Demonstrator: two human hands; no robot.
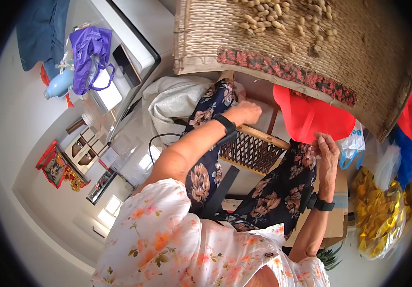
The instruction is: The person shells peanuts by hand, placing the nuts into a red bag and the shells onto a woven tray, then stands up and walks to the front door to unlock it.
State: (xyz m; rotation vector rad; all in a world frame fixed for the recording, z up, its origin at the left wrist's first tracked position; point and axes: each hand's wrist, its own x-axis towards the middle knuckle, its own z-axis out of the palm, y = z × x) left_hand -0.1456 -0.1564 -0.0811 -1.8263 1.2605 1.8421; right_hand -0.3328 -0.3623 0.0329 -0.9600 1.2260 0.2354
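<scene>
Over the wooden edge of a stool with a dark woven lattice (250, 152), my left hand (247, 112) is curled; what is inside its fingers is hidden. My right hand (326, 147) has bent fingers at the lower edge of a red sheet-like item (313, 114), perhaps a bag; whether they grip it cannot be told. The red item hangs from under a woven tray (206, 43) with a wooden rim and a red-and-black patterned strip. Peanuts in their shells (263, 16) lie on the tray. Both wrists wear black bands.
At the left, a white table (148, 53) holds a purple bag (87, 53) and a phone (127, 65). A pale cloth sack (172, 100) lies beside my left leg. On the right are a cardboard box (338, 215), plastic bags (387, 166) and gold foil in clear wrapping (378, 215).
</scene>
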